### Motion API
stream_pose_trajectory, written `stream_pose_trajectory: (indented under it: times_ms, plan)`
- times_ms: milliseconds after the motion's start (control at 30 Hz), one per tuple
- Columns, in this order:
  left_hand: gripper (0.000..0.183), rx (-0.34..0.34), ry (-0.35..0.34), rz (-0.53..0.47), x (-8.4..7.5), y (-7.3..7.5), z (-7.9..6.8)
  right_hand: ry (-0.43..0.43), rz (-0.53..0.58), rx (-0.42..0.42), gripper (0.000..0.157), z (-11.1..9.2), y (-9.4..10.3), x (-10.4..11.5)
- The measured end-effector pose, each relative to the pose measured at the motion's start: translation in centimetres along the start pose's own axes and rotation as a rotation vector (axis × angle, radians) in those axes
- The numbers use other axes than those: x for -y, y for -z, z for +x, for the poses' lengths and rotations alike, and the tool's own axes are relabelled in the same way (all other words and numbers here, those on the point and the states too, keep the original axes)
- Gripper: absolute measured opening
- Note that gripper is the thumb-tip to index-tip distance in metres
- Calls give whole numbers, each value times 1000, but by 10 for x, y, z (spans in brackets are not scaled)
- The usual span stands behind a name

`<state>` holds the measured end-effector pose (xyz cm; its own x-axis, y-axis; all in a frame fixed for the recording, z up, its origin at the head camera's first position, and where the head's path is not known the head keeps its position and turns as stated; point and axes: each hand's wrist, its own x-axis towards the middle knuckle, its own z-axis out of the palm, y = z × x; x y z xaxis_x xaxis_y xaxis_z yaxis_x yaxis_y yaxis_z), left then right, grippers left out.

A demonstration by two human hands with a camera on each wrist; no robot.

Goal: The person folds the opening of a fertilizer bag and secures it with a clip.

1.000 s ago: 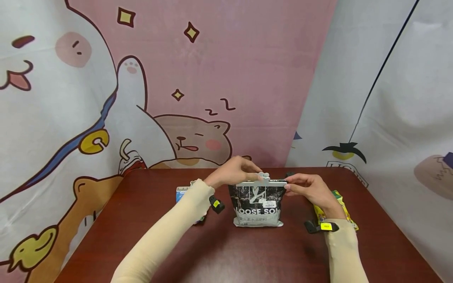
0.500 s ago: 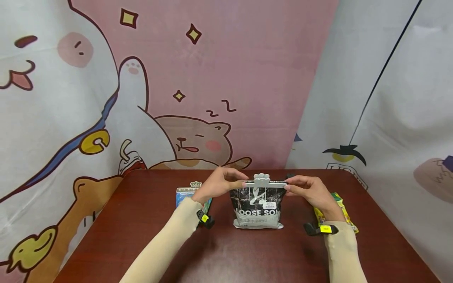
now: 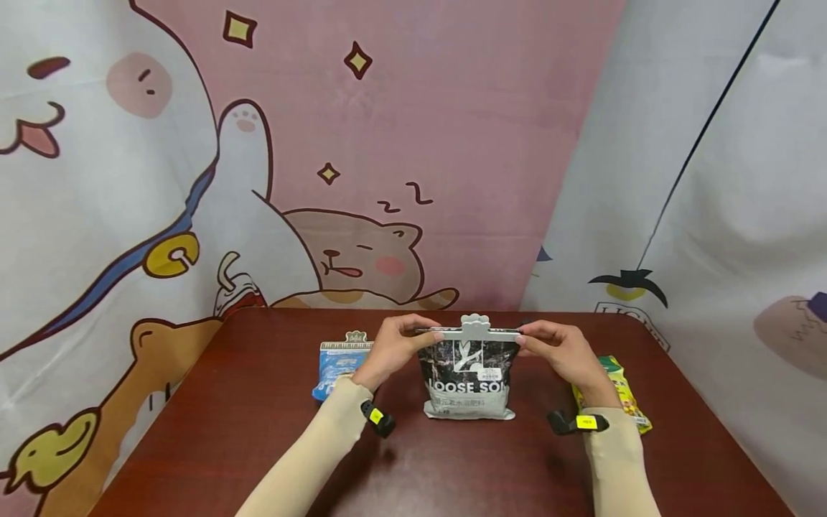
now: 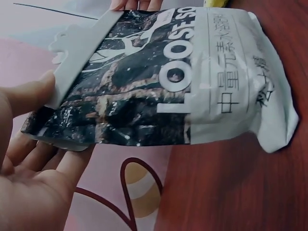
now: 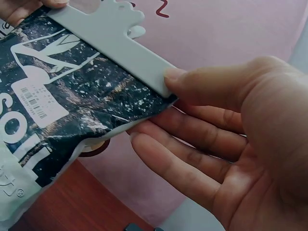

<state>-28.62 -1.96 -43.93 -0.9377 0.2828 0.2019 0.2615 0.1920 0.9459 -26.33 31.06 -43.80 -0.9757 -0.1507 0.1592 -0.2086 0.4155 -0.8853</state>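
A black and white bag of soil product, printed "LOOSE SO…", stands upright at mid-table. Along its top edge sits a pale grey sealing clip with a scalloped tab in the centre. My left hand pinches the clip's left end together with the bag's top corner. In the left wrist view, the thumb lies on the clip and the fingers are behind the bag. At the opposite end my right hand pinches too, its thumb on the front of the clip and its fingers behind.
Left of the bag lies a blue packet with its own clip, partly behind the left hand. A yellow and green packet lies beyond the right wrist. The dark red table meets a cartoon-printed curtain at the back.
My left hand has slid left from the clip's central tab to its left end, and now grips there. The right hand has kept its hold and the bag stays in place.
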Motion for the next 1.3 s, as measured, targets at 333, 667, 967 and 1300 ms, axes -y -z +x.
stream_pose_trajectory:
  times_ms: [333,667,967,1300]
  plan:
    - [14,-148,48,27,9,-7,14,-112,-74,-41,46,13,-6,2]
    - [14,-160,144,90,21,-4,31,-177,7,-30,47,31,-14,-4]
    - [19,-114,225,17,30,-2,46,-236,91,-3,51,49,-15,-21]
    - [19,-164,298,102,49,-5,63,-271,142,5,43,71,-25,-45]
